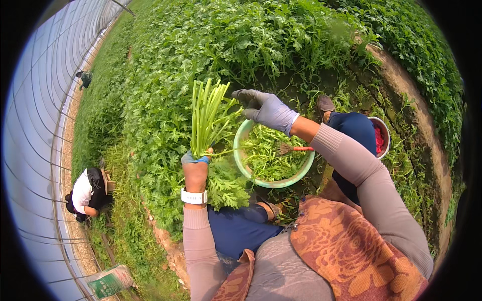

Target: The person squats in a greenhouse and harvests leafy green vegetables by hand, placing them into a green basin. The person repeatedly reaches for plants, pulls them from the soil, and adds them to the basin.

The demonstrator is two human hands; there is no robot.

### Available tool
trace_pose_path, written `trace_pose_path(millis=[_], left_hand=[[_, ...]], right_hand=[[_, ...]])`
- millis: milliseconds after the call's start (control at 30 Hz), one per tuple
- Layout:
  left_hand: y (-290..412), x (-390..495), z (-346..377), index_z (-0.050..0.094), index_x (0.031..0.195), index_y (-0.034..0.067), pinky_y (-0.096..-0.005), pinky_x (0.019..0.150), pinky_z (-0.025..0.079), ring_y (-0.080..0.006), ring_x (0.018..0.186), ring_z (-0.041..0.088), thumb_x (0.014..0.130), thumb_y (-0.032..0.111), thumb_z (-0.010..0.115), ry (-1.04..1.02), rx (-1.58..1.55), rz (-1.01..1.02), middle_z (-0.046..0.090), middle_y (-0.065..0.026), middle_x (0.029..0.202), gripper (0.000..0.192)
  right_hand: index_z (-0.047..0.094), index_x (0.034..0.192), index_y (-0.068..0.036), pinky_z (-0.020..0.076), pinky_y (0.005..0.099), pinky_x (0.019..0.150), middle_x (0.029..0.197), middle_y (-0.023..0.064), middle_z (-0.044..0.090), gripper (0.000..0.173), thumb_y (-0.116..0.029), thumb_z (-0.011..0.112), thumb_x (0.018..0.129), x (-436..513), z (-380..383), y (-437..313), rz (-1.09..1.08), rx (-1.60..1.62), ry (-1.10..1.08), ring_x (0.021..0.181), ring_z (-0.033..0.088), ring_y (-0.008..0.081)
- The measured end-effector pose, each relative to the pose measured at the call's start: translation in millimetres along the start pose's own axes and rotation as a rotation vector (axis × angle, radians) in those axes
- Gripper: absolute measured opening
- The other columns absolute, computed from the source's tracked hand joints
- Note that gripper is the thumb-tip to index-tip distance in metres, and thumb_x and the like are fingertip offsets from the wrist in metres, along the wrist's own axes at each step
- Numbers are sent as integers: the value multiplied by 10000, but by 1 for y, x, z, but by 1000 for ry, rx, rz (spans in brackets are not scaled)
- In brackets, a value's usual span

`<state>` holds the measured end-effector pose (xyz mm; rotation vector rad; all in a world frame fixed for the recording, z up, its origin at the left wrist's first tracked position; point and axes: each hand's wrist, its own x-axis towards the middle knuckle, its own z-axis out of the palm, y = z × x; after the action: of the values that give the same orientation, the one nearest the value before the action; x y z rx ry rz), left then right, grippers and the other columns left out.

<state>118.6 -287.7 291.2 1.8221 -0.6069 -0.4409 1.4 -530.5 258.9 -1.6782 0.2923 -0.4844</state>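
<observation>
My left hand (196, 158) grips a bunch of leafy greens (205, 120). Its pale cut stems point up and its leafy tops (226, 184) hang below the fist. My right hand (265, 107), in a grey glove, is just right of the stem ends, its fingers curved and apart, with nothing visible in them. Below it stands a round pale-green basin (278, 184) with loose feathery leaves (276, 163) inside. A small red-handled tool (301, 148) with a brown, fan-shaped end lies over the basin's right side; its exact kind is unclear.
Dense leafy crop (263, 41) grows ahead and to the left. A white bucket (385, 129) with something red inside stands beyond my right knee. A bare soil ridge (418, 90) curves along the right. Two other people crouch at left, near a printed sack (109, 280) and the plastic greenhouse wall (34, 124).
</observation>
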Motion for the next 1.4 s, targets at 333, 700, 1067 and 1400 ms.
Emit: trace_pose_path(millis=[333,700,1067,1400], left_hand=[[-8,-5,8,649,1003,17,-252,691,464,-105,728,596,860,65,671,-197,-109,-68,681,-29,842,153],[-12,8,-22,645,1116,6,-264,779,469,-115,847,608,860,117,670,-92,-159,-103,674,-27,989,280],[-7,5,33,634,1087,8,-222,679,458,-77,766,566,832,-17,666,-165,-191,-123,651,6,899,258],[-9,8,10,646,1108,20,-252,765,473,-109,825,605,837,115,698,-309,-209,-189,675,-21,959,292]], right_hand=[[699,876,-103,506,439,651,735,167,649,228,-309,611,837,13,35,-22,-160,-798,-147,733,650,343],[717,905,-33,533,416,690,865,174,696,223,-193,586,822,25,-28,4,265,-1168,-510,823,686,324],[675,938,-26,509,425,751,818,194,668,403,-398,704,783,15,65,-1,60,-333,-239,794,656,352],[637,935,28,482,282,507,599,80,591,206,-173,599,919,56,-18,-12,165,249,249,515,569,116]])
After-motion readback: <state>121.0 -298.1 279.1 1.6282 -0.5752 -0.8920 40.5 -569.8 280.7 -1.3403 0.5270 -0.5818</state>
